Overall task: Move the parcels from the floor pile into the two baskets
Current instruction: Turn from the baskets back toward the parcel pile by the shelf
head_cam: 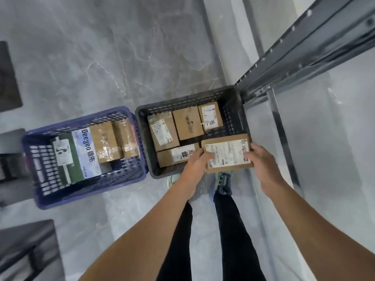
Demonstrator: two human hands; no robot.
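A flat cardboard parcel (227, 152) with a white shipping label hangs over the near right corner of the dark grey basket (233, 102). My left hand (195, 165) grips its left edge and my right hand (261, 165) grips its right edge. Several brown parcels lie inside the grey basket, among them a labelled one (162, 129) at the left and a plain one (187, 122) in the middle. To the left stands the blue basket (36, 163), holding taped brown boxes (105, 140), a white "Deeyeo" pack (86, 153) and a green box (65, 159).
A grey metal shelf rack (304, 53) with an upright post (282, 138) stands close at the right of the grey basket. Dark objects (26, 248) sit at the left edge of the marble floor. My legs and shoes (223, 183) are just behind the baskets.
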